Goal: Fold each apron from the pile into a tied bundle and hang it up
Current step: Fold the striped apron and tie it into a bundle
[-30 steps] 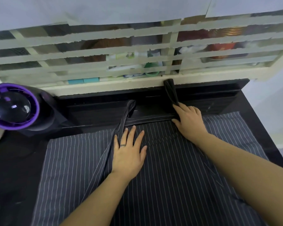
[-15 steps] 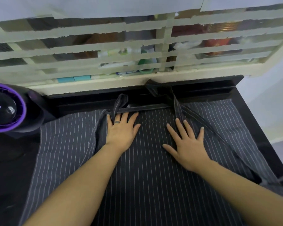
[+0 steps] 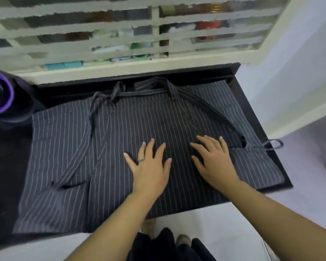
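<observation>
Black counter — left hand, right hand press the apron flat, gripping nothing; tie dangling to their right may snag.

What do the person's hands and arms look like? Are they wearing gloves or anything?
No gloves. No sleeves show either: the left forearm and right forearm are uncovered as far as the picture reaches. The left hand wears one thin dark ring. The right hand has no ring that I can see. No watch or bracelet shows.
</observation>
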